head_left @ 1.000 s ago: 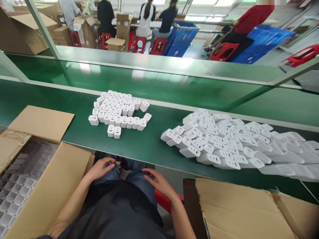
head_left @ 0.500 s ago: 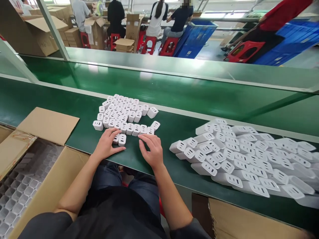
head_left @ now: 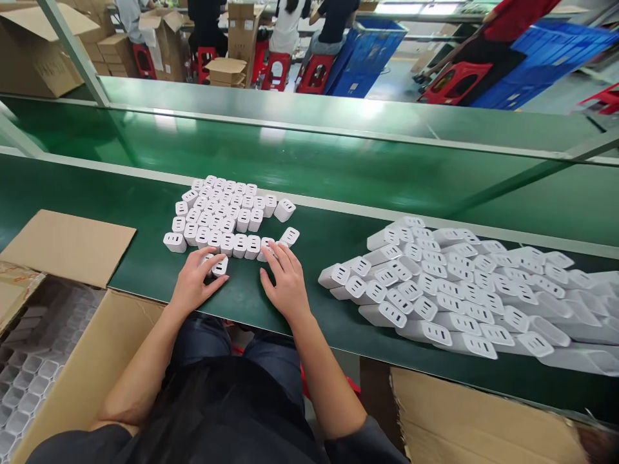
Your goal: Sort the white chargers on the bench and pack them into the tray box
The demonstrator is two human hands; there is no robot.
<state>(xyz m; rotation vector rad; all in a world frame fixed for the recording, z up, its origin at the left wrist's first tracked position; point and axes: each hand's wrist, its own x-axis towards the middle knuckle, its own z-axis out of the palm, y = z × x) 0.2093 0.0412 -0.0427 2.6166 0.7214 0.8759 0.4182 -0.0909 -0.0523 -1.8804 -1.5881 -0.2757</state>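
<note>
My left hand (head_left: 193, 282) has its fingers and thumb around a pair of white USB chargers (head_left: 220, 267), in front of a longer row. The chargers stand with their slotted faces up. My right hand (head_left: 286, 283) reaches over the right end of that row, fingertips on or just above a white charger (head_left: 266, 247), thumb spread away with nothing in its grasp. The fingers partly cover the chargers there. Behind both hands stands a block of many white chargers (head_left: 220, 209); a tilted charger (head_left: 290, 236) is at its right side.
A large group of white chargers (head_left: 449, 287) spreads over the green bench (head_left: 333, 348) at right. At lower left an open carton (head_left: 91, 361) holds clear plastic trays (head_left: 33, 386). A cardboard flap (head_left: 72, 245) lies on the bench. Several people sit beyond the green partition.
The view has shifted, so the bench appears further left. My right hand has moved up to the right end of the row. My left hand stays around the pair of chargers.
</note>
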